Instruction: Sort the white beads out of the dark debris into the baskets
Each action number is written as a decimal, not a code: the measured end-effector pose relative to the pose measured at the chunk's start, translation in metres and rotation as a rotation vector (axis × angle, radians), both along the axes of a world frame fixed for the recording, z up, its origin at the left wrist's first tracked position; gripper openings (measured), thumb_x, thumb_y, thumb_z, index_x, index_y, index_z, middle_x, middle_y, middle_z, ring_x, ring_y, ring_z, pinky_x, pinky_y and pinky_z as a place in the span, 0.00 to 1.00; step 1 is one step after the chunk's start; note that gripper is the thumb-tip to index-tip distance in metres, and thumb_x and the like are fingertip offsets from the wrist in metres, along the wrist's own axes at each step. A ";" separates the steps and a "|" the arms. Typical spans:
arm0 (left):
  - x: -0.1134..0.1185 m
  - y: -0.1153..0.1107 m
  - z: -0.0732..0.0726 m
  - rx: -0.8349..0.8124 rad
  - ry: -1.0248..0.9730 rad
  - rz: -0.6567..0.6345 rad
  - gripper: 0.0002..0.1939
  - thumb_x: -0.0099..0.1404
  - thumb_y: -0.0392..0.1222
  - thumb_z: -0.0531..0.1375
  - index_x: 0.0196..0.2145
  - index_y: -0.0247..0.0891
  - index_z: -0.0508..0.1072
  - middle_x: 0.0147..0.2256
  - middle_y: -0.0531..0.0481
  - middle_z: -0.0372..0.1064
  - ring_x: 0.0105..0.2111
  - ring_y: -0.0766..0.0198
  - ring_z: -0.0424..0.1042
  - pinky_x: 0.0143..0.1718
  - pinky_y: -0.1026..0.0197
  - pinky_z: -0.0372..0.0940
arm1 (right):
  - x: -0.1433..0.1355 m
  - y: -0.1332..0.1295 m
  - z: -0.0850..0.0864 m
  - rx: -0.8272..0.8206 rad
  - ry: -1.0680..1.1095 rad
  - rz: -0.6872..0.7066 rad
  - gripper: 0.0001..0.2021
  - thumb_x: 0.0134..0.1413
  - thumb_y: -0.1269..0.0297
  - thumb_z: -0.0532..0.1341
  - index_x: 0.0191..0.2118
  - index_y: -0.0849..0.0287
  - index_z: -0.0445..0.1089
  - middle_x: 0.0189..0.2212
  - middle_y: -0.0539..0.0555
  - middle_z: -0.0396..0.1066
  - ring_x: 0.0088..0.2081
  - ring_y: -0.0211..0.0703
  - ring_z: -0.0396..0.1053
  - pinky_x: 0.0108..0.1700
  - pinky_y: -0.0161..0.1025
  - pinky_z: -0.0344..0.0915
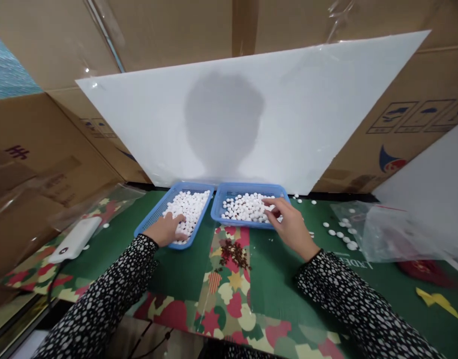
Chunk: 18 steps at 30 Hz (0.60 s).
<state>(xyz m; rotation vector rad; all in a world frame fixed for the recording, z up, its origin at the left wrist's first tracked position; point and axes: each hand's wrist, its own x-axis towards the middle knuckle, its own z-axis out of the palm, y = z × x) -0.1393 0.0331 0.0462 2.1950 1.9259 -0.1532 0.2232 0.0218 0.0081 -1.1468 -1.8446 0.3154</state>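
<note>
Small reddish-brown fragments [234,253] lie on the surface [180,279] between the forearms, in front of the trays. The left hand [165,229], fingers curled, rests over white pieces [187,207] in the left blue tray [150,214]; the right hand [292,227] bends thumb and forefinger over those in the right blue tray [251,185]. Whether either pinches one cannot be told. The pieces, probably light, smooth and prone to rolling, suit a fingertip hold at their sides. A clear bag [393,234] crowds the right; a white panel [300,99] blocks reach beyond.
</note>
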 end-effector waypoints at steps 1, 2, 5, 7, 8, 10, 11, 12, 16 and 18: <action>0.000 0.002 -0.002 -0.016 0.036 -0.036 0.21 0.55 0.48 0.64 0.46 0.41 0.70 0.42 0.39 0.66 0.39 0.45 0.68 0.43 0.50 0.59 | -0.003 -0.008 -0.001 0.004 0.001 0.022 0.10 0.62 0.68 0.54 0.48 0.56 0.67 0.39 0.56 0.69 0.31 0.44 0.67 0.37 0.44 0.66; 0.001 0.004 -0.004 -0.016 0.053 -0.057 0.20 0.56 0.48 0.63 0.46 0.41 0.70 0.42 0.40 0.66 0.39 0.46 0.68 0.43 0.50 0.59 | -0.008 -0.016 -0.002 0.000 -0.005 0.059 0.09 0.63 0.69 0.54 0.46 0.55 0.68 0.39 0.56 0.69 0.33 0.45 0.68 0.39 0.44 0.66; 0.010 0.011 -0.009 0.014 0.048 -0.057 0.14 0.59 0.46 0.59 0.43 0.41 0.69 0.42 0.41 0.65 0.40 0.47 0.68 0.44 0.50 0.59 | -0.024 -0.038 -0.008 -0.062 -0.078 0.232 0.09 0.64 0.70 0.53 0.45 0.54 0.69 0.38 0.55 0.71 0.40 0.46 0.69 0.42 0.44 0.67; 0.015 0.015 -0.013 0.038 0.023 -0.050 0.13 0.62 0.45 0.56 0.43 0.39 0.68 0.42 0.39 0.65 0.40 0.46 0.68 0.45 0.49 0.58 | -0.032 -0.046 -0.013 -0.130 -0.148 0.299 0.09 0.64 0.70 0.53 0.44 0.55 0.69 0.38 0.55 0.71 0.39 0.45 0.70 0.41 0.42 0.67; 0.017 0.016 -0.015 0.047 0.006 -0.052 0.13 0.63 0.44 0.54 0.44 0.38 0.68 0.43 0.38 0.65 0.41 0.46 0.67 0.45 0.48 0.58 | -0.035 -0.049 -0.015 -0.160 -0.176 0.311 0.09 0.64 0.70 0.53 0.44 0.55 0.69 0.38 0.54 0.71 0.37 0.44 0.70 0.40 0.41 0.67; 0.018 0.017 -0.018 0.055 -0.041 -0.070 0.13 0.64 0.43 0.53 0.44 0.37 0.68 0.43 0.37 0.65 0.41 0.46 0.67 0.46 0.49 0.58 | -0.038 -0.051 -0.020 -0.201 -0.200 0.316 0.08 0.63 0.70 0.54 0.42 0.55 0.70 0.37 0.53 0.71 0.36 0.43 0.70 0.38 0.39 0.66; 0.019 0.016 -0.020 0.050 -0.071 -0.084 0.12 0.63 0.42 0.54 0.44 0.38 0.68 0.43 0.38 0.65 0.41 0.48 0.68 0.46 0.50 0.58 | -0.038 -0.051 -0.021 -0.212 -0.198 0.317 0.08 0.63 0.70 0.54 0.41 0.56 0.70 0.36 0.53 0.70 0.36 0.42 0.69 0.38 0.39 0.66; 0.019 0.016 -0.021 0.041 -0.103 -0.097 0.12 0.62 0.42 0.54 0.43 0.39 0.69 0.43 0.40 0.65 0.39 0.50 0.69 0.45 0.53 0.59 | -0.038 -0.051 -0.022 -0.219 -0.191 0.322 0.08 0.63 0.71 0.54 0.41 0.56 0.70 0.36 0.53 0.70 0.36 0.42 0.69 0.38 0.38 0.66; 0.023 0.017 -0.023 0.035 -0.243 -0.092 0.08 0.59 0.40 0.56 0.37 0.41 0.71 0.39 0.43 0.67 0.36 0.54 0.69 0.43 0.57 0.60 | -0.041 -0.051 -0.028 -0.220 -0.198 0.366 0.10 0.64 0.71 0.54 0.45 0.55 0.71 0.38 0.53 0.67 0.38 0.41 0.68 0.40 0.37 0.66; 0.023 0.022 -0.022 0.059 -0.319 -0.052 0.05 0.59 0.40 0.57 0.34 0.41 0.71 0.35 0.44 0.69 0.37 0.53 0.69 0.43 0.56 0.59 | -0.045 -0.052 -0.032 -0.218 -0.248 0.385 0.11 0.64 0.70 0.55 0.47 0.54 0.71 0.38 0.54 0.66 0.38 0.42 0.68 0.39 0.38 0.66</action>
